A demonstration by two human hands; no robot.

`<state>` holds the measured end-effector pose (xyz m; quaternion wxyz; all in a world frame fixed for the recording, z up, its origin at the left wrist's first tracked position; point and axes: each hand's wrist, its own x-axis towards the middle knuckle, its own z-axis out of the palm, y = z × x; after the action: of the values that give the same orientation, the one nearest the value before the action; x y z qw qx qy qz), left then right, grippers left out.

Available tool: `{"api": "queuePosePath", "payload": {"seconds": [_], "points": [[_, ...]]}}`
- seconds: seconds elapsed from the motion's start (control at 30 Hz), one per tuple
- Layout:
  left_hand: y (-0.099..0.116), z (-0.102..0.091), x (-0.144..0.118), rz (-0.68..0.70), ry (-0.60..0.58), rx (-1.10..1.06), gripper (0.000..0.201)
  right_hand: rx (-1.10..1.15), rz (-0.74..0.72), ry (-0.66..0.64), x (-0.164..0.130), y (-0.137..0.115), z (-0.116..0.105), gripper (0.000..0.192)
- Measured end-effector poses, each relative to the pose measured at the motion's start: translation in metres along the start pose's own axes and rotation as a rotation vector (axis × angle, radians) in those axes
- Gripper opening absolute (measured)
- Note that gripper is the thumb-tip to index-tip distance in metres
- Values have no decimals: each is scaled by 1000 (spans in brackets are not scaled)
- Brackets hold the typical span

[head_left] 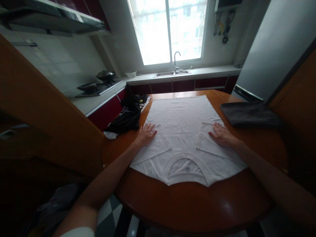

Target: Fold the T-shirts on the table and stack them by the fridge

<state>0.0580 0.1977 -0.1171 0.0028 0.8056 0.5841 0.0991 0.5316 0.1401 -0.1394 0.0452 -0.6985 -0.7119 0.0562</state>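
Note:
A white T-shirt (184, 125) lies spread out on the wooden table, its round neckline toward me and its hem toward the window. Both short sleeves are turned inward over the body of the shirt. My left hand (146, 134) rests flat on the left edge of the shirt by the folded sleeve, with fingers spread. On the opposite side, my right hand (221, 134) lies flat over the right folded sleeve, fingers also apart. Neither hand grips the cloth.
The wooden table (197, 207) has a rounded edge. Dark clothes (129, 115) lie heaped at its left, and a folded dark grey cloth (249, 113) sits at the right. Beyond are a counter with a sink (165, 74), a stove with a pan (105, 75), and a fridge (276, 42).

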Motion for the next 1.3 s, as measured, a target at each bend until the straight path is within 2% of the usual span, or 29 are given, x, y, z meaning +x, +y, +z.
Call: {"api": "queuePosePath", "payload": {"seconds": [0.1, 0.23, 0.3, 0.37, 0.43, 0.53, 0.67, 0.83, 0.93, 1.3], "points": [[11, -8, -6, 124, 17, -65, 58, 25, -45, -8, -10, -3, -15, 75], [30, -18, -17, 389, -94, -158, 62, 105, -196, 109, -30, -26, -25, 70], [37, -19, -22, 444, -158, -153, 62, 135, -279, 173, -40, -46, -22, 67], [41, -16, -25, 450, -216, -110, 61, 142, -357, 172, -47, -65, -16, 65], [42, -12, -26, 450, -255, -59, 61, 121, -420, 110, -53, -80, -8, 63], [40, -9, -26, 455, -257, -34, 63, 96, -482, 52, -57, -90, -3, 62], [40, -9, -25, 474, -247, -50, 64, 116, -493, 116, -58, -90, -4, 64], [45, -10, -26, 555, -201, -111, 65, 81, -502, 37, -61, -92, -1, 67], [47, -10, -28, 595, -224, -117, 61, 79, -499, 25, -61, -92, 0, 67], [47, -10, -29, 596, -238, -84, 60, 93, -486, -9, -60, -92, -3, 69]]}}
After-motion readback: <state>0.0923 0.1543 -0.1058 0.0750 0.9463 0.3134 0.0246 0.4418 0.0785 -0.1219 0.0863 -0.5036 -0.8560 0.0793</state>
